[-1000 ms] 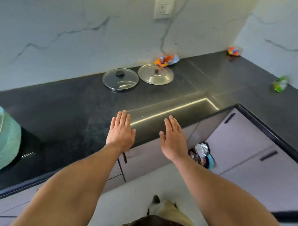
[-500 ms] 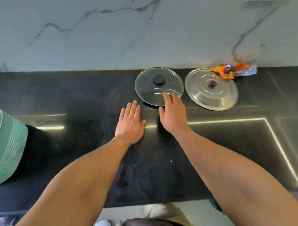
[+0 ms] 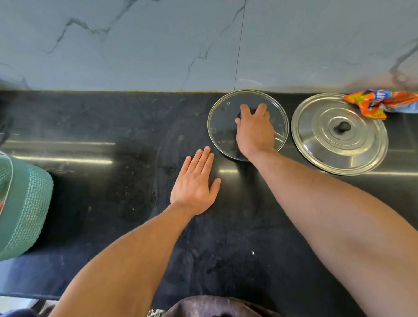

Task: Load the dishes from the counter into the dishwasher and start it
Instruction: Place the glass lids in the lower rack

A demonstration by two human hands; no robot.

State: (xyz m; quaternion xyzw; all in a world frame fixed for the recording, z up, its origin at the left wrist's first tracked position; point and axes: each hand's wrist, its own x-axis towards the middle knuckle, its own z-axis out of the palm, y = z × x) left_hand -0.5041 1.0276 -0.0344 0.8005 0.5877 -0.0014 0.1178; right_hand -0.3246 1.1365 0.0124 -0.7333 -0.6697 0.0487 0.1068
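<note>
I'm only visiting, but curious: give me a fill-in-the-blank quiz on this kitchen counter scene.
1. The right hand grips the glass lid by its black ____.
2. The left hand, fingers straight, holds ____.
3. The steel lid lies to the ____ of the glass lid.
4. The basket at the left edge is ____.
Missing words: knob; nothing; right; green.

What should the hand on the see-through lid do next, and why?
Probably lift the glass lid straight up off the counter: the right hand grips it at its centre, it lies flat, and the left hand is open beside it, holding nothing.
</note>
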